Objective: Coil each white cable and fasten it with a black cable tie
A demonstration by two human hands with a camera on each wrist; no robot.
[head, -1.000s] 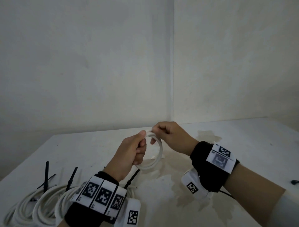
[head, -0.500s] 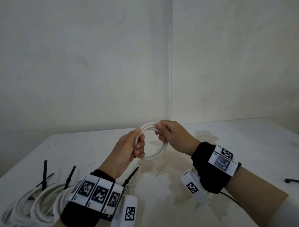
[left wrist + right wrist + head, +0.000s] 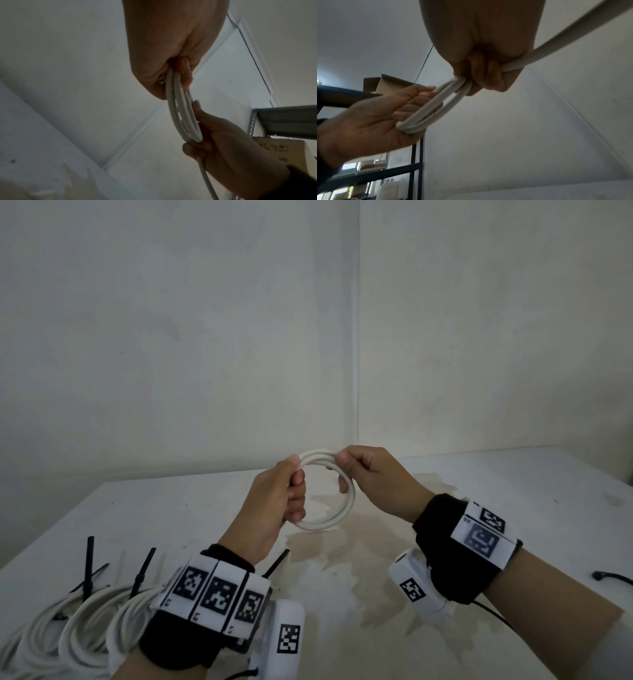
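Observation:
A white cable coil (image 3: 337, 513) of a few loops is held upright in the air above the table (image 3: 513, 491). My left hand (image 3: 277, 501) grips its left side, fingers curled through the ring. My right hand (image 3: 366, 474) pinches the top right of the ring. In the left wrist view the white cable coil (image 3: 181, 115) runs from my left hand (image 3: 171, 54) to my right hand (image 3: 228, 146), and a loose tail (image 3: 207, 182) hangs below. In the right wrist view the coil (image 3: 436, 108) sits between both hands, and the tail (image 3: 565, 31) leads up to the right.
Several tied white cable coils (image 3: 75, 621) with black cable ties (image 3: 89, 568) lie at the table's near left. Another black tie (image 3: 275, 563) shows by my left wrist, and a black object (image 3: 613, 577) lies at the right edge. Shelving (image 3: 414, 162) stands behind.
Both hands have lifted the coil higher and turned it, so its ring faces the head camera more fully. Another loop has been gathered at the top.

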